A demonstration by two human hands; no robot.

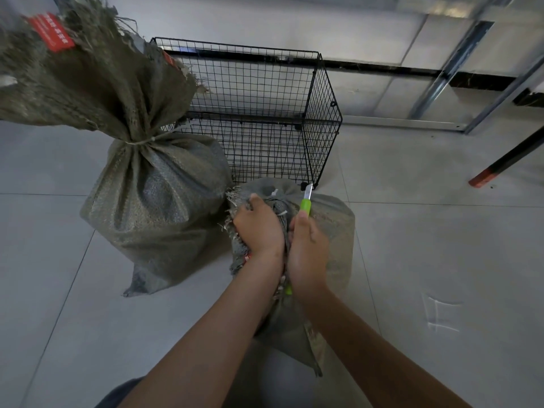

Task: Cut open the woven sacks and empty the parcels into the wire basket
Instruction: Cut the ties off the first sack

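Observation:
A small grey-green woven sack [332, 231] stands on the floor right in front of me. My left hand [257, 228] grips its bunched, frayed neck, where a white tie shows. My right hand [307, 248] holds a green-handled knife [306, 206], blade pointing up and away beside the neck. A larger tied sack [156, 207] stands to the left, its loose top with a red label [51, 32] flopping toward the upper left. The black wire basket [323, 119] stands behind both sacks with nothing visible inside it.
Pale floor tiles surround the sacks. A metal frame [450, 69] runs along the wall at the back right, and a black leg with a red foot [506, 160] slants down at the right. My knee shows at the bottom edge.

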